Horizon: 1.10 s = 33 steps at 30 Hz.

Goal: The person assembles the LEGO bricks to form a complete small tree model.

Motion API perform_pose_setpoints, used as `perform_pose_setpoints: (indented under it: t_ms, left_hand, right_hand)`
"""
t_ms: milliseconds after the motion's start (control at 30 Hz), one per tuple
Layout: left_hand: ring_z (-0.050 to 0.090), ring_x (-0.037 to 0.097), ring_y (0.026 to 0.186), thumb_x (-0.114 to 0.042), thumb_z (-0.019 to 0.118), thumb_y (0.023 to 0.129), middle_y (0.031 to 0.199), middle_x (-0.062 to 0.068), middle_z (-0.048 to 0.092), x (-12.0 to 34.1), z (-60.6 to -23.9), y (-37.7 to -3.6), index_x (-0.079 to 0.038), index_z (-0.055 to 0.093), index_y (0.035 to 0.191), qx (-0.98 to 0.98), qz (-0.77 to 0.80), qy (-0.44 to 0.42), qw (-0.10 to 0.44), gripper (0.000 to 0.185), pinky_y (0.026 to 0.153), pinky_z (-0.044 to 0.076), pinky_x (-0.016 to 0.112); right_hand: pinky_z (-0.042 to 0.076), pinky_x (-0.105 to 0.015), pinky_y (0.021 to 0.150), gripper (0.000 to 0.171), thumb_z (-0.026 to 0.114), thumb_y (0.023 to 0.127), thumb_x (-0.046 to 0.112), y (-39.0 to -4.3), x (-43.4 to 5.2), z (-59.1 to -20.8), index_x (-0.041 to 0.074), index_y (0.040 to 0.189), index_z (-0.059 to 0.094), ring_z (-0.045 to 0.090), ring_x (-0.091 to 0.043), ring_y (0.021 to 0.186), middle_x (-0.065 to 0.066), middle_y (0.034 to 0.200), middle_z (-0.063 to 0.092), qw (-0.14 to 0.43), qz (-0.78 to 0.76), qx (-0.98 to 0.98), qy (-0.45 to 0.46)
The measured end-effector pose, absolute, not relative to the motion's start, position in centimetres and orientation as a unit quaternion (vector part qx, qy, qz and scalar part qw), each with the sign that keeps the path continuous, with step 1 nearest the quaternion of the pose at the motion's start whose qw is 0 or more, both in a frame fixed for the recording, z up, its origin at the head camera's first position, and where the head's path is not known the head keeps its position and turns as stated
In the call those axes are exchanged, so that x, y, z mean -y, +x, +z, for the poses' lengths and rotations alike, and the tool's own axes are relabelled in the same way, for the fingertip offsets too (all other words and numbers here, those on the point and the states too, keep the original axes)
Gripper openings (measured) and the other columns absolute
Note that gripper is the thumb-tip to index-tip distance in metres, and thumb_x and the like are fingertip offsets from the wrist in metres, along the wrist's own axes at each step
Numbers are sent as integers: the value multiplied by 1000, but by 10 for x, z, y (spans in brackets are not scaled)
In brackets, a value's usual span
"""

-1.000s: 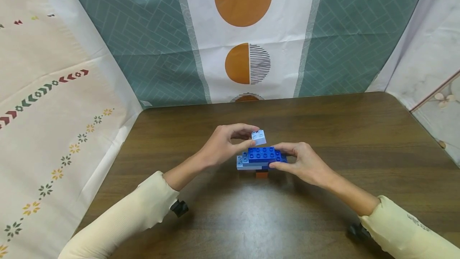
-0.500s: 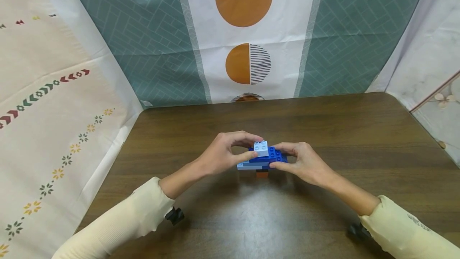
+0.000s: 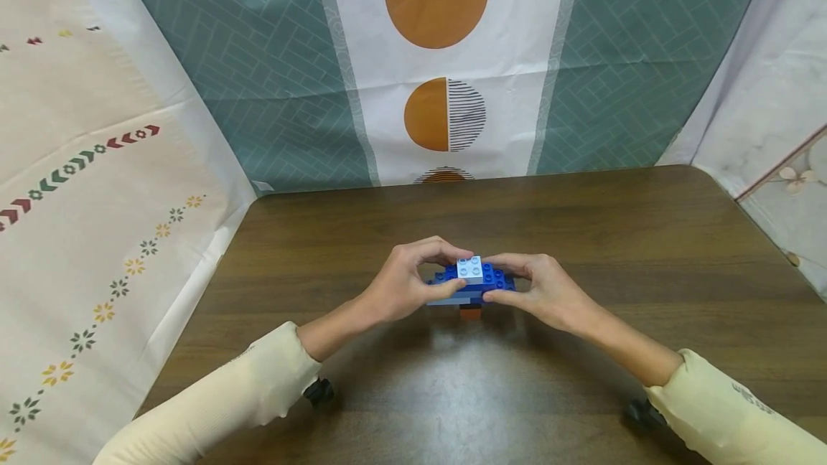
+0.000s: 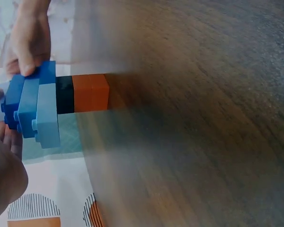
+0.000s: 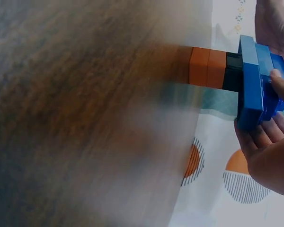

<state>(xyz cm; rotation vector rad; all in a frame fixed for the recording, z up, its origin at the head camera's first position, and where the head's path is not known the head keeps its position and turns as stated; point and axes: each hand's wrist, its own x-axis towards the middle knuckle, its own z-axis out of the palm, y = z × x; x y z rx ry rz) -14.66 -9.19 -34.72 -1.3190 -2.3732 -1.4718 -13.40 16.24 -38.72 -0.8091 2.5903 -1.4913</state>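
Note:
A stack of toy building bricks stands upright on the table, its blue layers [image 4: 29,106] wider than the column below. That column has a black brick [image 4: 65,94] over orange bricks [image 4: 91,92]. On top sits a pale blue brick [image 3: 469,270] with its studs up. My left hand [image 3: 413,278] pinches this pale brick between thumb and fingers, right over the dark blue layer. From the other side my right hand [image 3: 543,289] grips the right end of the blue layers, thumb in front and fingers behind. Fingers partly hide both ends of the stack.
The brown wooden table [image 3: 646,250] extends around the stack on all sides. Behind its far edge hangs a green and white patterned cloth [image 3: 446,63]. A cream cloth [image 3: 97,235] hangs at the left.
My left hand has lowered the pale blue brick from above the stack onto the dark blue layer, moving it slightly right. My right hand keeps its grip in place.

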Motion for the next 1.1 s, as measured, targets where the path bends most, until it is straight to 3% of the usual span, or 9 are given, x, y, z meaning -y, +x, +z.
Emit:
perform_pose_setpoints:
  t_ms: [100,200,433,700,867,1100]
  left_hand:
    - [65,18,94,-4,77,85,108,7,68,93,-358,-151,-2,68,118,768,-474,-429,42,34,87,57,33]
    - [63,14,93,-11,78,87,109,3,68,94,-368,-157,-7,69,120,772,-468,-428,50,35,87,56,31]
    - [63,11,94,-15,78,87,110,1,68,93,-378,-160,-10,68,121,773,-470,-423,58,36,87,56,30]
    - [65,17,98,-1,76,85,112,10,68,90,-364,-145,1,66,122,762,-481,-428,69,38,88,56,33]
    - [64,13,102,-11,76,88,120,5,67,93,-373,-149,-5,63,130,765,-473,-431,74,44,89,56,34]
    - [63,12,109,-27,75,89,132,3,62,106,-395,-155,-12,56,138,793,-444,-414,43,55,91,55,34]
  right_hand:
    - [51,-40,96,54,79,85,28,-131,-159,-383,19,134,61,64,-17,115,-1,129,65,-9,-501,-826,-257]
    - [52,-40,96,45,78,86,24,-129,-154,-378,24,130,66,64,-14,114,4,126,67,-43,-523,-813,-252]
    - [56,-39,87,32,79,85,16,-129,-152,-376,20,117,75,68,-12,105,7,111,73,-79,-526,-808,-254]
    - [55,-37,89,36,80,85,18,-128,-155,-379,23,120,73,67,-9,106,9,115,71,-65,-529,-810,-245]
    - [54,-33,91,43,80,85,20,-127,-158,-381,25,126,69,66,-9,109,8,122,68,-48,-523,-816,-243]
    - [51,-49,95,47,79,85,26,-125,-166,-390,21,131,66,66,-20,113,-1,127,67,-30,-496,-835,-239]
